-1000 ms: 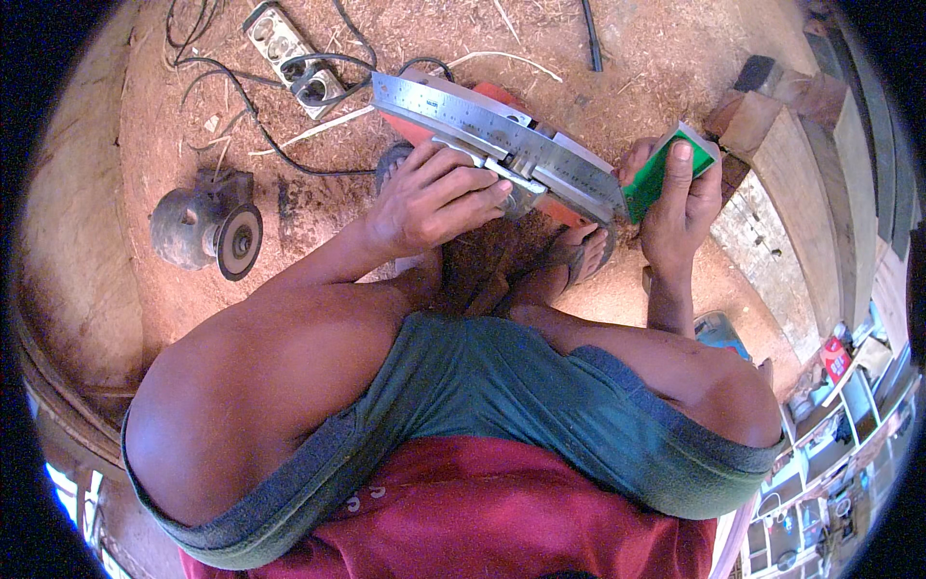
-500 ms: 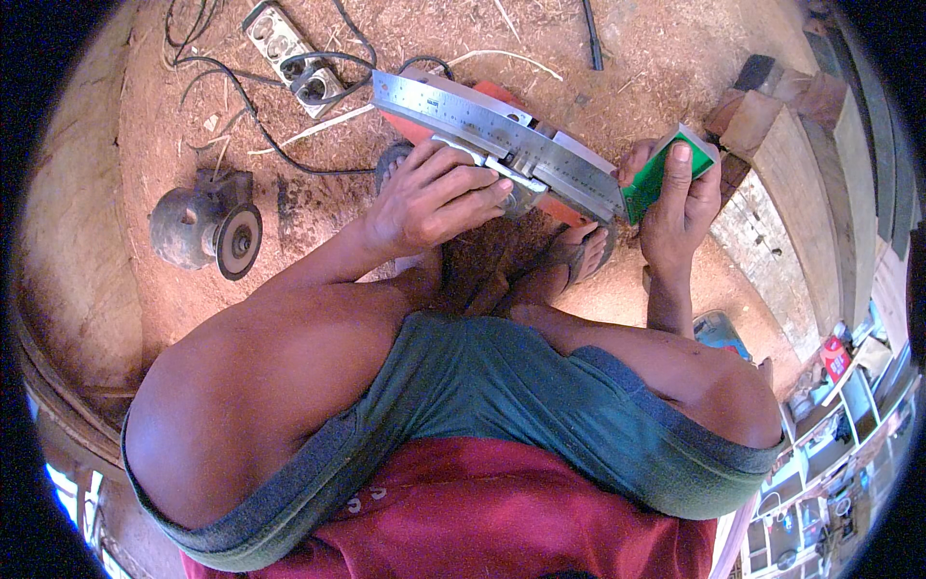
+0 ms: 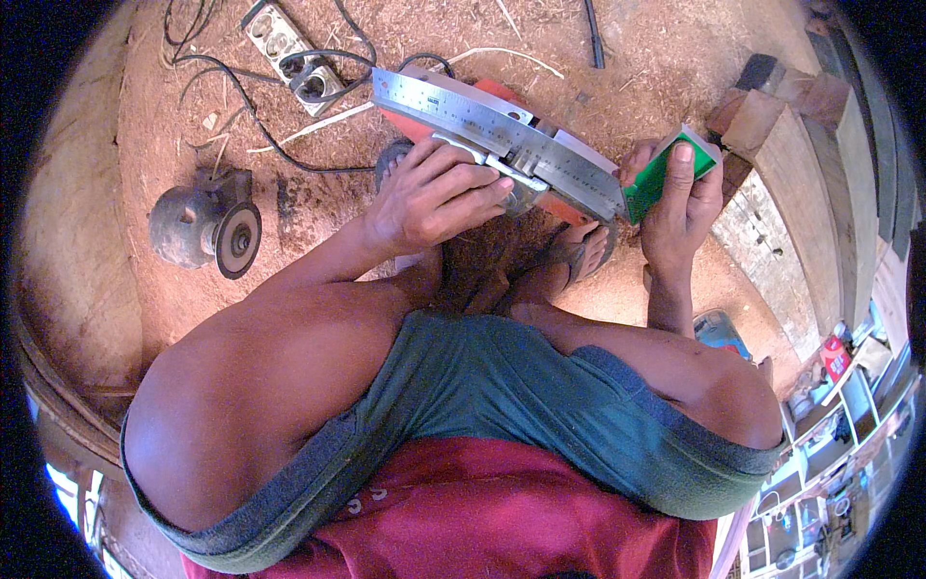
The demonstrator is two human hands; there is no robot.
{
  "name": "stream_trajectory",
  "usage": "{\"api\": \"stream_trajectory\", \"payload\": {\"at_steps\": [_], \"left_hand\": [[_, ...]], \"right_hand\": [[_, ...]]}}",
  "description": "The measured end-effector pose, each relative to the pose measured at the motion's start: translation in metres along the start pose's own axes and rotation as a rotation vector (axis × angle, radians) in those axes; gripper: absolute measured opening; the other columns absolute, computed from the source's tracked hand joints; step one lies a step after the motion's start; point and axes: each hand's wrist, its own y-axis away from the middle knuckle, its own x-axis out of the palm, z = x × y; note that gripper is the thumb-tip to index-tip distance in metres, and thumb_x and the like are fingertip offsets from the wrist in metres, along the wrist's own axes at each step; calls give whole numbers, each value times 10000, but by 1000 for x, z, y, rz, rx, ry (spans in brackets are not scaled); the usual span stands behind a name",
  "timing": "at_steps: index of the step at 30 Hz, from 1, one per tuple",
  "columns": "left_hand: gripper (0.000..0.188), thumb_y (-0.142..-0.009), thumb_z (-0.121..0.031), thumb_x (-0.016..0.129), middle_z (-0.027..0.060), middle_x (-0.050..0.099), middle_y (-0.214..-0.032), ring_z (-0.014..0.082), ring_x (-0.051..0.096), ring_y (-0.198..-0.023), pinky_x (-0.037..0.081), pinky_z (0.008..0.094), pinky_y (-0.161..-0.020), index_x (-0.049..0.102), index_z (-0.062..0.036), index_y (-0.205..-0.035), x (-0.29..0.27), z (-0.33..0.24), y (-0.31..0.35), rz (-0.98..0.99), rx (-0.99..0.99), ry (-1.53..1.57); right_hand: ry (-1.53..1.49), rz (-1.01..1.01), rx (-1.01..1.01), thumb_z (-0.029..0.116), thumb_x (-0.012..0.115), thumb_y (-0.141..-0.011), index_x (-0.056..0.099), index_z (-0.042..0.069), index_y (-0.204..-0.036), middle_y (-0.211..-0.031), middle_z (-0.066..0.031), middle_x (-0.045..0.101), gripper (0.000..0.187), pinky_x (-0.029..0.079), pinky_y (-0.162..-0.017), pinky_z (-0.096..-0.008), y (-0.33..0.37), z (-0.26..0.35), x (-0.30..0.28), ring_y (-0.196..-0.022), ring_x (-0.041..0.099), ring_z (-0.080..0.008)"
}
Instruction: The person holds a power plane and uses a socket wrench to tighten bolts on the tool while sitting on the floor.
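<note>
The floor (image 3: 289, 222) is bare reddish earth strewn with sawdust and wood chips. Toward its far edge lies a white power strip (image 3: 289, 48) with black cables (image 3: 241, 106) looping around it. A grey angle grinder (image 3: 204, 229) rests near the left edge, and wooden blocks (image 3: 772, 106) sit along the right.

Sawdust-floored woodworking workshop (image 3: 318, 183), grinder (image 3: 204, 225)

Bare arms, grey-green shorts with darker hem bands, red shirt below, flip-flop sandals on feet
</note>
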Motion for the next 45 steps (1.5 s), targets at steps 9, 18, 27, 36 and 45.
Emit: {"api": "stream_trajectory", "payload": {"at_steps": [9,18,27,36,45], "left_hand": [[451,-759,-222,918,8,692,-1054,210,662,-932,526,415,-826,779,-86,-1165,2,-1,-1,-15,-21,-13],[444,-740,-231,930,1,694,-1044,205,664,-915,528,408,-831,781,-96,-1136,3,0,-2,-9,-22,-28],[469,-765,-180,900,-5,695,-1090,209,652,-941,520,418,-823,774,-93,-1208,1,-2,-2,1,-7,-7],[442,-770,-167,883,4,698,-1086,208,656,-937,523,410,-819,777,-88,-1192,2,0,-1,-6,10,-17],[423,-791,-170,848,11,703,-1087,219,664,-949,529,418,-828,780,-95,-1201,-1,-1,-2,5,13,-20]], "right_hand": [[0,14,-6,237,478,-1175,511,43,-1114,-809,-111,697,206,556,-627,-315,0,-2,-1,-685,669,-165],[48,9,-30,253,481,-1176,514,44,-1100,-785,-98,699,225,540,-604,-305,0,-4,-3,-670,662,-151],[63,43,8,255,483,-1175,482,47,-1122,-844,-141,654,215,549,-667,-354,1,1,-3,-719,645,-196],[93,15,42,267,493,-1172,481,45,-1122,-836,-138,657,228,553,-669,-353,1,2,-3,-715,645,-197],[28,11,-62,240,494,-1170,513,15,-1109,-786,-109,707,234,551,-598,-308,-1,-8,-3,-661,672,-158]]}}
